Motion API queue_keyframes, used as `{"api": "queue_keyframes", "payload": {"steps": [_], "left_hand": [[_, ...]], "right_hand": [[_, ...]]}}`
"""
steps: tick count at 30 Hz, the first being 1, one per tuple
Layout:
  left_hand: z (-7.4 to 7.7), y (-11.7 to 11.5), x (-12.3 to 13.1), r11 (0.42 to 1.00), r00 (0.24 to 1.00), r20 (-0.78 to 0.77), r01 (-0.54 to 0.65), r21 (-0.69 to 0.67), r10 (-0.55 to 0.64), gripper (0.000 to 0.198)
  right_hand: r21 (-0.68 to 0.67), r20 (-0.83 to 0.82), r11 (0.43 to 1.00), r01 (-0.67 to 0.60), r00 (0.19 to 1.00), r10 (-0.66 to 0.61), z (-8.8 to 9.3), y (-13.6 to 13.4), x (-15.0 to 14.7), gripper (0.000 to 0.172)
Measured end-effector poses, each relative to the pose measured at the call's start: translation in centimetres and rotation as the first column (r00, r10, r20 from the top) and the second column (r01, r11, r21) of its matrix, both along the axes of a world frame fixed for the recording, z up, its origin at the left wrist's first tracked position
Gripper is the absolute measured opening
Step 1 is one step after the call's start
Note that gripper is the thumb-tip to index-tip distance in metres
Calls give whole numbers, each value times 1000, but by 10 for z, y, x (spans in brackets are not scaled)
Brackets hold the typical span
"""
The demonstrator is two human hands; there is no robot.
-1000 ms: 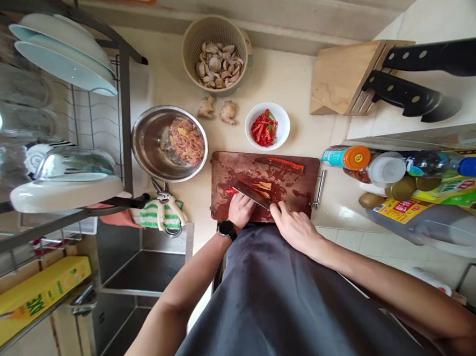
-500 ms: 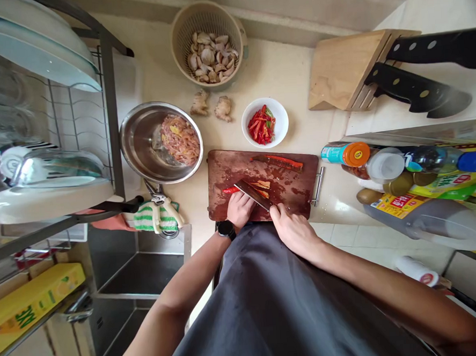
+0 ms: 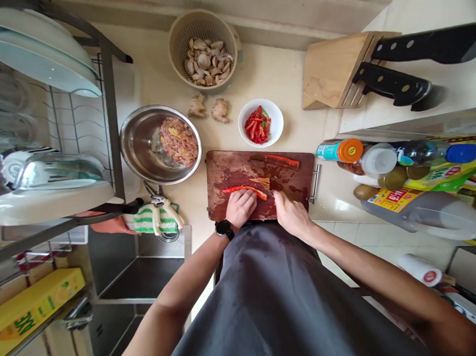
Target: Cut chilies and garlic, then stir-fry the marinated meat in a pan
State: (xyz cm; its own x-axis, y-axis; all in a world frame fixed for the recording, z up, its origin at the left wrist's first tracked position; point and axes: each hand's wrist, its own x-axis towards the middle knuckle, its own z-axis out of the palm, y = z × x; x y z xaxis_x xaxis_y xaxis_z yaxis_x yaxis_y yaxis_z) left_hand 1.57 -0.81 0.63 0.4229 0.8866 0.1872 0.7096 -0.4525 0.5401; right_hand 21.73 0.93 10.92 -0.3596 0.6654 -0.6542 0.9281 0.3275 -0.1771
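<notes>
On the brown cutting board (image 3: 225, 168) lies a red chili pepper half (image 3: 234, 189), its pale inside showing at the right end. My left hand (image 3: 242, 207) presses it down with curled fingers. My right hand (image 3: 292, 215) is closed around a knife (image 3: 270, 196), whose blade is seen almost edge-on at the chili's right end. Just above are scraped-out orange seed strips (image 3: 262, 182). Another long red chili piece (image 3: 281, 160) rests along the board's upper part. Behind the board, a white bowl (image 3: 276, 135) holds cut red chili strips.
A steel bowl of sliced raw meat (image 3: 179, 141) stands left, near kitchen shears (image 3: 156, 199) and the sink (image 3: 143, 275). Ginger pieces (image 3: 220, 110) and a garlic basket (image 3: 174, 53) are behind. Right are a knife block (image 3: 332, 75) and several bottles (image 3: 409, 210); left, a dish rack (image 3: 114, 126).
The knife blade has turned from lying broad across the chili to nearly edge-on at its right end. My right hand shifted slightly right. More of the chili half now shows.
</notes>
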Motion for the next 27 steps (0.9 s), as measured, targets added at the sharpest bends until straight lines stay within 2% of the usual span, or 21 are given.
{"api": "queue_keyframes", "payload": {"steps": [4,9,19,24,27], "left_hand": [[2,0,-4,996,996,-13,83,35,-83,20],[-3,-1,-6,999,999,-5,51,3,-51,29],[-5,0,-5,998,999,-20,49,38,-49,34],[-4,0,-5,997,998,-39,54,47,-52,35],[0,2,-4,998,998,-22,64,17,-64,29]], "right_hand": [[36,1,998,-59,998,59,18,-14,-1,57],[16,29,993,-120,992,119,27,-29,-11,54],[8,22,998,-55,998,55,18,-31,-16,39],[-28,20,996,-83,996,83,-1,-21,-19,39],[-25,-10,996,-82,997,82,-9,-15,-17,40]]}}
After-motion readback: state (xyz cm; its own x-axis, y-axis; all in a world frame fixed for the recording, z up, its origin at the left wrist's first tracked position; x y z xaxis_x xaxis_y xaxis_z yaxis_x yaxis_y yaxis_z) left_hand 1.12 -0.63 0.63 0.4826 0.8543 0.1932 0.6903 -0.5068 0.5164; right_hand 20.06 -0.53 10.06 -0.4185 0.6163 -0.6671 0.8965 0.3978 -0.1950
